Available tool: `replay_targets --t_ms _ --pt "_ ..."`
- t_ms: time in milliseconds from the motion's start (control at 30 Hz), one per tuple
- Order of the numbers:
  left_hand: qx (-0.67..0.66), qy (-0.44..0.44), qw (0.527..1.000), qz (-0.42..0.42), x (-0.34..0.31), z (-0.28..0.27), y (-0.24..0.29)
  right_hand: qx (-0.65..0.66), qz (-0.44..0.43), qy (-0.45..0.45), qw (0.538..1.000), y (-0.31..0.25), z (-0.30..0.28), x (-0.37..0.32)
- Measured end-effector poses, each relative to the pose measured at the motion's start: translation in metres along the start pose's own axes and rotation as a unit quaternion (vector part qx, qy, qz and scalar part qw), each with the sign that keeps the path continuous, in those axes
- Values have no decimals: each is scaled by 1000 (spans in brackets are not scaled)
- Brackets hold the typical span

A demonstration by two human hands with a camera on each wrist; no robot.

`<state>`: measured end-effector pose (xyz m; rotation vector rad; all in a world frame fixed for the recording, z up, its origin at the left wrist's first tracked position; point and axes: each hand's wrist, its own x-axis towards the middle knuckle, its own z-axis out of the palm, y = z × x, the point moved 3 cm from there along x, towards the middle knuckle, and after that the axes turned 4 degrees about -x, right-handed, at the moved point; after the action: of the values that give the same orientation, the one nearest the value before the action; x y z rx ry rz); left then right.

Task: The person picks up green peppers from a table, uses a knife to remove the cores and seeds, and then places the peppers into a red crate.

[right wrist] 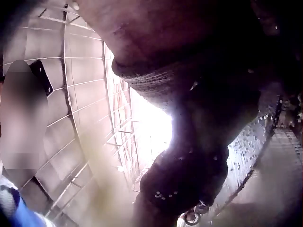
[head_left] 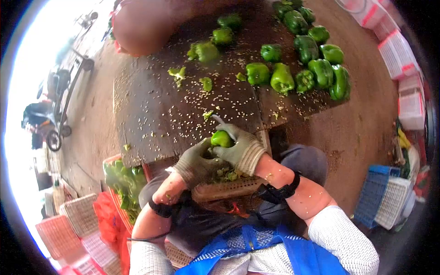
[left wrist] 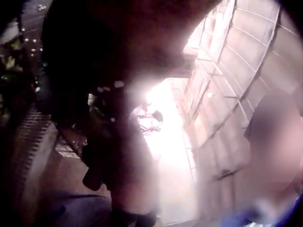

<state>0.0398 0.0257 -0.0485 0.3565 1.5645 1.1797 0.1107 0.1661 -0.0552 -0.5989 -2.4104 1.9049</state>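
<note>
Both hands wear grey-green knitted gloves and meet just over the near edge of the dark board (head_left: 151, 114). The left hand (head_left: 196, 161) holds a green bell pepper (head_left: 222, 138) from its left side, fingers curled beneath it. Against the pepper's right side lies the right hand (head_left: 244, 147), gripping a slim, curved grey tool (head_left: 220, 121) that juts up past the pepper. The tool's working end is hidden. Below the hands, green scraps lie in a tan plastic basket (head_left: 220, 191). Both wrist views are dark, and the pepper is not discernible there.
Whole bell peppers (head_left: 319, 72) crowd the board's far right. Seeds and cut-out cores (head_left: 178, 76) are scattered over it. Across the board is another person's arm (head_left: 192, 11). An orange crate of green peppers (head_left: 123, 183) stands at the left knee; a blue crate (head_left: 373, 192) stands right.
</note>
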Motion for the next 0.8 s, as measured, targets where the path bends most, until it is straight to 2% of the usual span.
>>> replay_targets --t_ms 67,133,167,233,333,400,533,567,600,633,667,700,733,767,800 --pt "-3 1 999 41 2 1 -7 -51 78 -36 995 -10 0 -3" --pt "-4 23 998 65 0 -1 -13 -49 41 -2 998 -6 3 -2" --pt "39 40 994 90 0 -5 -20 -41 29 3 999 -6 4 -1" --pt "-67 45 990 117 3 -4 -21 -29 0 20 999 -10 3 1" --pt "-72 53 986 139 -4 0 -10 -14 -50 60 997 -18 2 0" --pt "-57 33 989 129 -6 -1 -3 -7 -40 58 997 -18 3 0" --pt "-45 -38 997 48 -4 -15 -7 -8 -6 39 999 0 14 -3" --pt "-34 -45 998 21 -3 -18 -12 -1 -21 31 999 6 18 -3" --pt "-32 -54 993 100 0 -14 -14 6 -36 14 999 13 25 -3" --pt "11 -109 986 124 6 -19 -21 72 -11 -25 997 9 24 -9" --pt "73 -91 992 53 3 -17 -19 135 20 -61 989 6 24 -16" --pt "62 -83 993 62 -3 -13 -11 42 -22 -55 997 7 24 -13" --pt "49 -122 979 155 16 -17 -35 -57 -63 -42 996 8 23 -11" --pt "32 -138 981 131 8 -12 -16 -150 -100 -21 983 10 22 -8" --pt "124 -139 976 116 13 -14 -29 -135 -75 -42 987 18 24 -6"
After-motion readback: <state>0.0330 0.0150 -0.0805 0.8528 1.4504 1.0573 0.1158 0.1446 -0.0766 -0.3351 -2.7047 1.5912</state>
